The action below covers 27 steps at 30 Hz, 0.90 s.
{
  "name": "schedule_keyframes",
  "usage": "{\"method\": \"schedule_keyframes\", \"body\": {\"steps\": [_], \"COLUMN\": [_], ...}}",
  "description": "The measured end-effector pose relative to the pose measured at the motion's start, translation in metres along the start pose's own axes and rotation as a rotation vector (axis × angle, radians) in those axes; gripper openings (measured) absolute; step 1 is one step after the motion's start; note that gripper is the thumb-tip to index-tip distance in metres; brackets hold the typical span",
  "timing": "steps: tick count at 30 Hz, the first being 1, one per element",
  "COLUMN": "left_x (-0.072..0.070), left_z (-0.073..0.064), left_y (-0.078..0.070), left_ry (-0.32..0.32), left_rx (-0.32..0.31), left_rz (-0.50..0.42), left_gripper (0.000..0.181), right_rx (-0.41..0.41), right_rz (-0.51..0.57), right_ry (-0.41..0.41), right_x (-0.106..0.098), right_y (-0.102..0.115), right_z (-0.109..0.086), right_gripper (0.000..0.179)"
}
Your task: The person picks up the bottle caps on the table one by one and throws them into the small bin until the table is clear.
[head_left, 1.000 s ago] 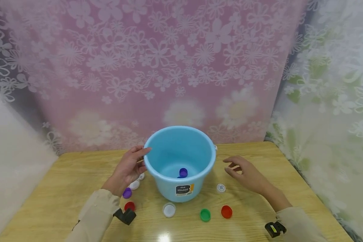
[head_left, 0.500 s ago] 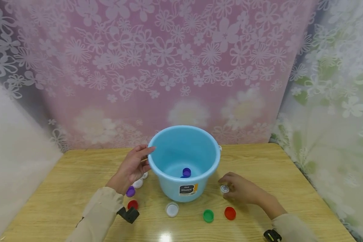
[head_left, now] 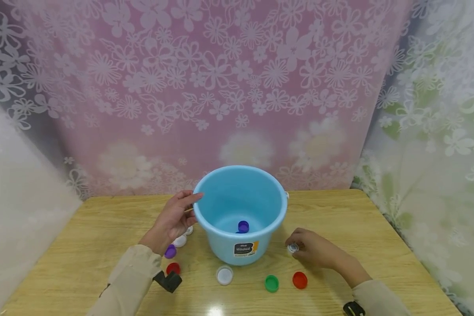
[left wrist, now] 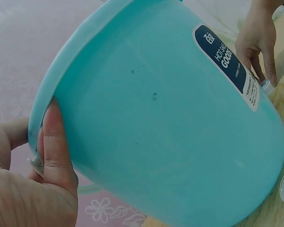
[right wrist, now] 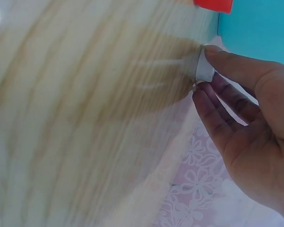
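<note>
A light blue bucket (head_left: 225, 245) stands on the wooden table, with a purple cap (head_left: 243, 226) and part of a darker one on its floor. My left hand (head_left: 174, 219) grips the bucket's left rim, thumb inside and fingers outside; the left wrist view shows this hand (left wrist: 38, 165) at the rim from close by. To the right of the bucket, my right hand (head_left: 314, 249) pinches a small white cap (head_left: 293, 248) at the tabletop. In the right wrist view, thumb and fingertips hold that white cap (right wrist: 205, 68) by its edges.
On the table (head_left: 114, 245) in front of the bucket lie a white cap (head_left: 224, 275), a green cap (head_left: 271, 283) and a red cap (head_left: 299, 280). Beside my left forearm are another red cap (head_left: 173, 268), a purple cap (head_left: 170, 251) and white caps (head_left: 180, 241).
My right hand has come down and forward from beside the bucket to the small white cap and now pinches it. My left hand has stayed on the rim.
</note>
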State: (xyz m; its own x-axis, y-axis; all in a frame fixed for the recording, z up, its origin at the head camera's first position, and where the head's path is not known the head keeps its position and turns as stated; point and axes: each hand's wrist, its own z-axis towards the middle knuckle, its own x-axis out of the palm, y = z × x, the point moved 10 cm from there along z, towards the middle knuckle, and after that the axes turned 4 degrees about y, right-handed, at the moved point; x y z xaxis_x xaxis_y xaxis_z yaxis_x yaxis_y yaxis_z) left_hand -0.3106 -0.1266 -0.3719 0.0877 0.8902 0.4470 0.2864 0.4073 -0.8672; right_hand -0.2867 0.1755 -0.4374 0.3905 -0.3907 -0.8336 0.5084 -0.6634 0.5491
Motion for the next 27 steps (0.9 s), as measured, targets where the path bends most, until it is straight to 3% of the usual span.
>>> {"method": "schedule_keyframes", "body": {"steps": [13, 20, 27], "left_x": [-0.003, -0.001, -0.001], "left_z": [0.000, 0.001, 0.000], "left_y": [0.000, 0.000, -0.002], "left_ry": [-0.004, -0.001, -0.013], "left_rx": [-0.002, -0.006, 0.005], "left_rz": [-0.009, -0.002, 0.003], "left_gripper": [0.025, 0.025, 0.025], "right_rx": [-0.013, 0.014, -0.025], "right_rz": [-0.020, 0.031, -0.079], "right_ry": [-0.005, -0.037, -0.069], "right_x": [-0.003, -0.028, -0.061], "right_y": [0.000, -0.002, 0.010], "right_z": [0.002, 0.000, -0.004], "right_gripper": [0.021, 0.026, 0.027]}}
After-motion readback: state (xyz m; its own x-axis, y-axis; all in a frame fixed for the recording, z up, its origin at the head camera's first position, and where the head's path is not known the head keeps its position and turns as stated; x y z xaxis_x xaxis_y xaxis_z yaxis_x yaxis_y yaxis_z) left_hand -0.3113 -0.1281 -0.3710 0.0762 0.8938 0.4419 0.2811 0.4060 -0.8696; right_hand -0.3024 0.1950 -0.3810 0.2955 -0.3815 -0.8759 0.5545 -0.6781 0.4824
